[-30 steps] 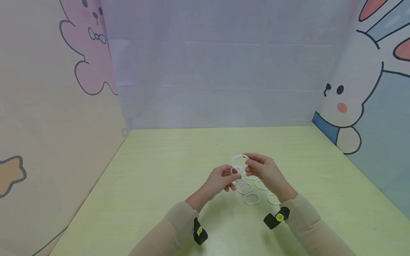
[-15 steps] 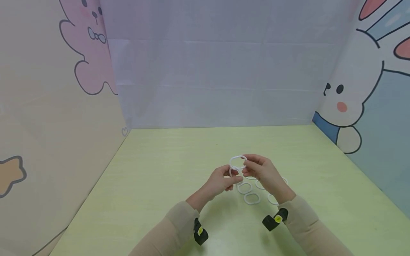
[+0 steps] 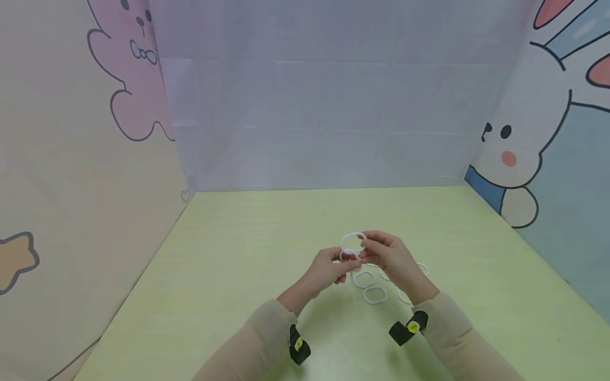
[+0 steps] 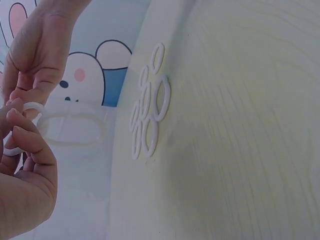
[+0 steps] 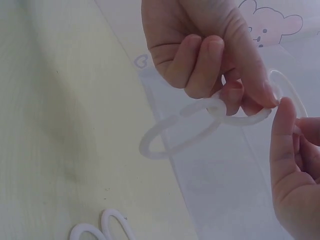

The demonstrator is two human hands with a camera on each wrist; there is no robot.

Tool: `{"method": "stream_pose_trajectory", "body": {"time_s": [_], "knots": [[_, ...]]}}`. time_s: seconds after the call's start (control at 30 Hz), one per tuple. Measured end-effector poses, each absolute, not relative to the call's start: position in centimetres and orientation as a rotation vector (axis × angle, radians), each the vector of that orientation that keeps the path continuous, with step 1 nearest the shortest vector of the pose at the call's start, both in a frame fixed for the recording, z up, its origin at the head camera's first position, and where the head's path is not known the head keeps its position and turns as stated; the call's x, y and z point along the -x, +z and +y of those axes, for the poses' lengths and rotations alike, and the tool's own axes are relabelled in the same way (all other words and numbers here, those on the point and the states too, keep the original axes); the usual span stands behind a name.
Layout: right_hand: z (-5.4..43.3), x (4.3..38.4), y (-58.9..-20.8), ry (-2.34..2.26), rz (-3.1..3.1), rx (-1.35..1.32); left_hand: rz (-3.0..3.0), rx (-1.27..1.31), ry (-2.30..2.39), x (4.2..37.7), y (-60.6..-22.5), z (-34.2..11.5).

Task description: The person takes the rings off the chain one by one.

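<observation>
White oval plastic chain links are in both hands. My left hand [image 3: 326, 271] pinches one link [image 5: 246, 120] between thumb and fingers. Looped through it, another link [image 5: 182, 136] hangs below in the right wrist view. A further link [image 3: 353, 234] stands up between the hands in the head view, its right side pinched by my right hand [image 3: 399, 263]. The two hands' fingertips meet where these links come together, and the fingers hide part of the join. Both hands are raised over the table.
Several loose white links [image 3: 375, 295] lie on the pale green table [image 3: 229, 296] below the hands, some partly behind the right hand and forearm. A black wrist camera [image 3: 299, 346] sits on the left sleeve, another camera [image 3: 402, 332] on the right. Cloth walls enclose the table.
My right hand has shifted slightly left and down, closer to the left. The upright link has moved left with it, and the link in my left hand is now tilted flatter.
</observation>
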State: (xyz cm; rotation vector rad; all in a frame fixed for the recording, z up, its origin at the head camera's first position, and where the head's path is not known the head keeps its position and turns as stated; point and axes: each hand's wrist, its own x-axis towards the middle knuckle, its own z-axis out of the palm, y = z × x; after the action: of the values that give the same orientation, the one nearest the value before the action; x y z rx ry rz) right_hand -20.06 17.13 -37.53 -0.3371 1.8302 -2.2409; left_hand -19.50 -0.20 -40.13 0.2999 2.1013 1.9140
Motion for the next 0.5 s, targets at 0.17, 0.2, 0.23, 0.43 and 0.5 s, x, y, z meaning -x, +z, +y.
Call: {"method": "stream_pose_trajectory", "body": {"time_s": [0.17,0.2,0.23,0.43,0.5], "knots": [[17.15,20.03,-37.59,-2.251,1.805,0.327,2.101,-0.280,1.907,19.44,-40.06,-0.19],[17.17,20.02,-37.60,-2.255,1.803,0.327,2.095,-0.281,1.909,19.42,-40.04,-0.19],[17.18,20.02,-37.63,-2.258,1.800,0.331,2.085,-0.284,1.911,19.40,-40.04,-0.20],[17.26,20.02,-37.79,-2.287,1.770,0.354,2.013,-0.295,1.945,19.30,-39.89,-0.23],[17.28,19.99,-37.81,-2.292,1.764,0.356,2.008,-0.301,1.951,19.27,-39.81,-0.23]]}}
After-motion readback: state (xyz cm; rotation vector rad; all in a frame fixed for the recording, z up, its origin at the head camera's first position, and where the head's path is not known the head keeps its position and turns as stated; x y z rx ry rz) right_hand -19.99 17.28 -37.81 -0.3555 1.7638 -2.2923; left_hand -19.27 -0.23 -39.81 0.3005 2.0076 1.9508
